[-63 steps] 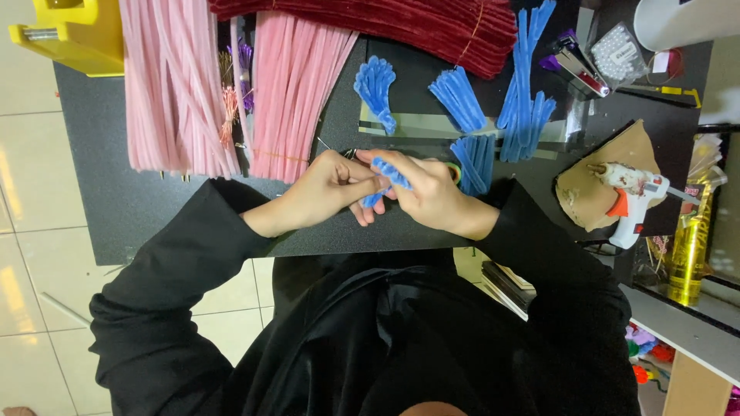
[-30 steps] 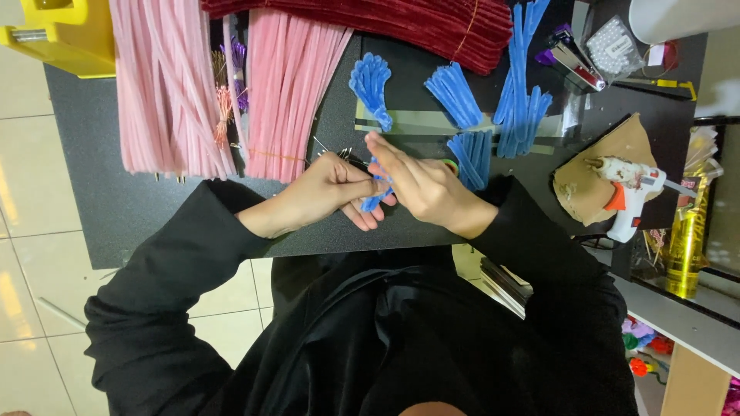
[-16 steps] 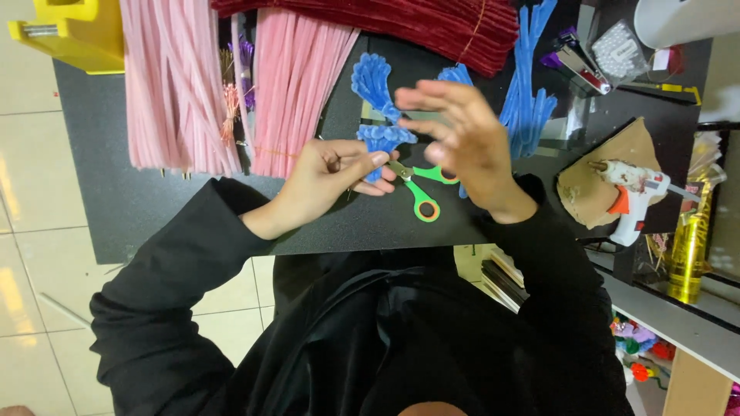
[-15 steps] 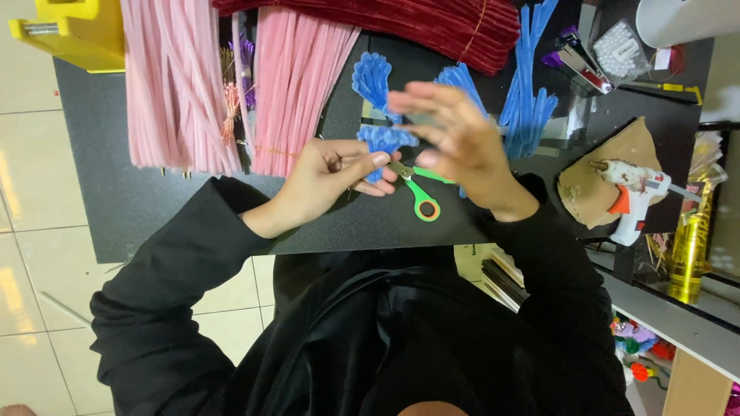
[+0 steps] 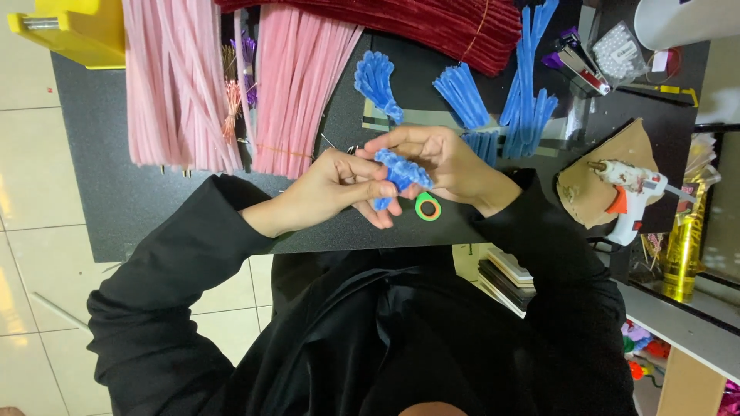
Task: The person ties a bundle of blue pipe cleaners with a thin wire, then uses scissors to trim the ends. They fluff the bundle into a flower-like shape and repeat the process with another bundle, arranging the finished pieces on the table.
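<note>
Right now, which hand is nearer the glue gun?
Right. The right hand is beside the glue gun with a gap between; the left hand sits farther off, beyond the blue bundle.

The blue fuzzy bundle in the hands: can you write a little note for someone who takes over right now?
Left hand: pinches the blue folded pipe-cleaner bundle from the left.
Right hand: holds the same bundle from above and the right.
The bundle is lifted just over the dark mat.
Scissors: only a green and orange handle ring shows, on the mat under the hands.
Done: two finished blue bundles lie further up the mat.
Left: loose blue pipe cleaners lie uncut; the glue gun rests on cardboard, untouched.
</note>
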